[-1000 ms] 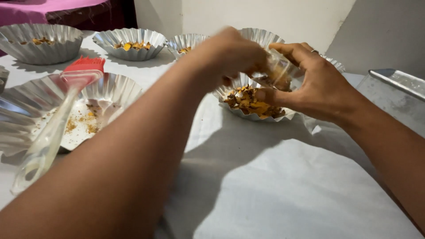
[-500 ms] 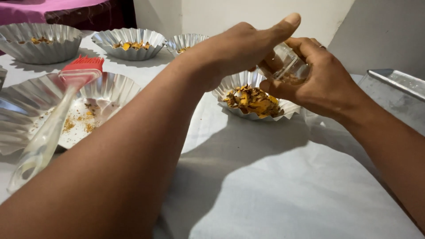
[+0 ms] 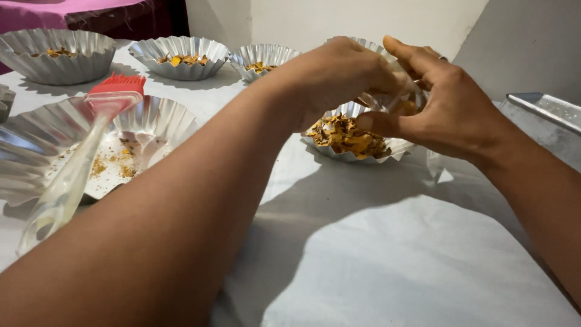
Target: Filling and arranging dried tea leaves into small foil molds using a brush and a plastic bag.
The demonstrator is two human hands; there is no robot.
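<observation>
Both hands meet above a fluted foil tart tin point(image 3: 354, 142) filled with orange-brown chopped pieces, which stands on the white-covered table point(image 3: 387, 260). The right hand point(image 3: 445, 106) curls its grip around a small clear glass point(image 3: 404, 103), tilted over the tin. The left hand point(image 3: 339, 75) covers the glass from the other side; whether its grip closes on anything cannot be told. A red silicone brush point(image 3: 112, 97) rests in a larger foil tin point(image 3: 145, 130) well to the left.

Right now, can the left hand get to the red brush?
Probably yes. The left hand is up over the filled foil cup, and the red brush lies in the big foil dish beside that forearm, with nothing covering it.
</observation>
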